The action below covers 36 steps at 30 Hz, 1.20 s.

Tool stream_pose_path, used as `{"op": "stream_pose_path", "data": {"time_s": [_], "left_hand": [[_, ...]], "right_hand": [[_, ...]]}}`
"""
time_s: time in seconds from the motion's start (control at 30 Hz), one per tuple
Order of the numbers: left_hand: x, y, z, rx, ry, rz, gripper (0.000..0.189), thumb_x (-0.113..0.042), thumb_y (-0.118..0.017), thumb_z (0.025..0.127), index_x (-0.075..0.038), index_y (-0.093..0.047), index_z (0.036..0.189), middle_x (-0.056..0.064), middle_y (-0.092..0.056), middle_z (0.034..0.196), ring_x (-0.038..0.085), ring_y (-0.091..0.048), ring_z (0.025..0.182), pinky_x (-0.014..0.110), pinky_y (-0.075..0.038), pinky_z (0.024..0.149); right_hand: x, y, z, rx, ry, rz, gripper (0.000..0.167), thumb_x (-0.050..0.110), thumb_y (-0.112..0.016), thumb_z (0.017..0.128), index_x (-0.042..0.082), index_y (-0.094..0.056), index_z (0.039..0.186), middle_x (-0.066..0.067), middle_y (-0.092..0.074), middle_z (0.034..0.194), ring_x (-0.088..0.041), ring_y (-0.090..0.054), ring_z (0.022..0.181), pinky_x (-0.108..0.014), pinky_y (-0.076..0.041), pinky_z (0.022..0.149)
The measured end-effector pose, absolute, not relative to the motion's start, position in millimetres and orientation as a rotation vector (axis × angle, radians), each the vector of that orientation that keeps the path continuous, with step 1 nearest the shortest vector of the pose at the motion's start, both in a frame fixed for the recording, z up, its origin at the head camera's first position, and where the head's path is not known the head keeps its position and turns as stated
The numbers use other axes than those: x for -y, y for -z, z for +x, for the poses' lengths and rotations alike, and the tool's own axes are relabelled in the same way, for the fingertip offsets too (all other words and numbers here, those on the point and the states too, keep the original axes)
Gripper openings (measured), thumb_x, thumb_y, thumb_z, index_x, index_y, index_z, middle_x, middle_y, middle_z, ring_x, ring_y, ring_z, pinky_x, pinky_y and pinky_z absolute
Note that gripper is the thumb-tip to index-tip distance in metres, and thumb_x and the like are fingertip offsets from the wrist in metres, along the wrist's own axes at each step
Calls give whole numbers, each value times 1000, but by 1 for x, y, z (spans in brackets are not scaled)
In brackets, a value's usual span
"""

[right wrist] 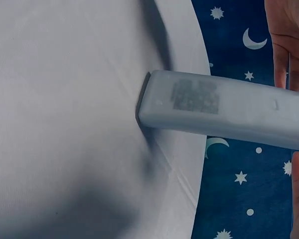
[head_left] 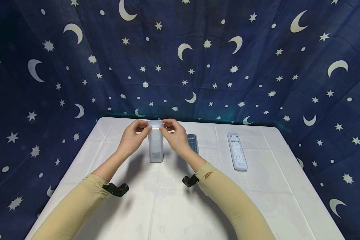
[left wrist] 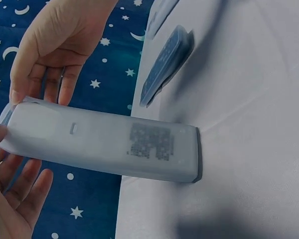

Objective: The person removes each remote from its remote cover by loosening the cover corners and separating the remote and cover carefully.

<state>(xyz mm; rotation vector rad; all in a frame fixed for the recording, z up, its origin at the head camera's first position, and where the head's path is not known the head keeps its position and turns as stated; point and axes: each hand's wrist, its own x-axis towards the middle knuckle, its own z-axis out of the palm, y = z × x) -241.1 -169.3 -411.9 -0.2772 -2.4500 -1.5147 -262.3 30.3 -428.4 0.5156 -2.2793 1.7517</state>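
Observation:
A remote control (head_left: 156,146) in a cloudy, translucent sleeve stands upright on one end on the white table, its back towards me. A blurred dark label shows through near its lower end. My left hand (head_left: 133,137) pinches the sleeve's top from the left, with the thumb on the near face. From the right, my right hand (head_left: 176,136) pinches the same top edge, thumb also in front. The left wrist view shows both thumbs at the top rim of the sleeve (left wrist: 97,137). In the right wrist view that top end lies out of frame.
A dark-faced remote control (head_left: 192,143) lies behind my right wrist, partly hidden by it. Farther right lies a white remote control (head_left: 237,151), buttons up. A dark blue curtain (head_left: 204,66) with moons and stars hangs beyond the white table's (head_left: 156,206) back edge.

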Motion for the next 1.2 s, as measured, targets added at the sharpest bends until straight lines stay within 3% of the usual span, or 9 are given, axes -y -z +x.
{"op": "stream_pose_path", "data": {"time_s": [0.43,0.63,0.97,1.2], "left_hand": [[171,406,-242,2468,1607,-265,35,-35,-65,103,-3,-69,117,12,-69,107,23,-66,95,28,-60,76],[172,405,-245,2457,1770,-213,36,-31,-65,103,0,-67,119,16,-66,110,26,-65,98,32,-61,78],[173,398,-247,2435,2085,-36,34,-29,-66,102,-1,-63,122,7,-65,111,21,-63,99,32,-60,74],[172,398,-250,2330,2346,61,31,-25,-66,102,-1,-61,121,8,-62,113,22,-62,100,32,-60,83]], "right_hand": [[-35,424,-262,2293,-1714,506,19,25,-69,100,14,-77,113,4,-73,99,-13,-66,88,-28,-57,74],[-35,422,-262,2294,-1778,456,17,26,-71,98,14,-78,109,2,-73,94,-14,-66,85,-28,-55,68],[-32,417,-265,2255,-1943,398,17,18,-70,99,4,-76,107,-6,-72,97,-18,-67,85,-31,-61,75],[-33,416,-265,2240,-2020,383,19,16,-69,99,0,-74,109,-11,-72,100,-19,-70,86,-32,-62,75]]}}
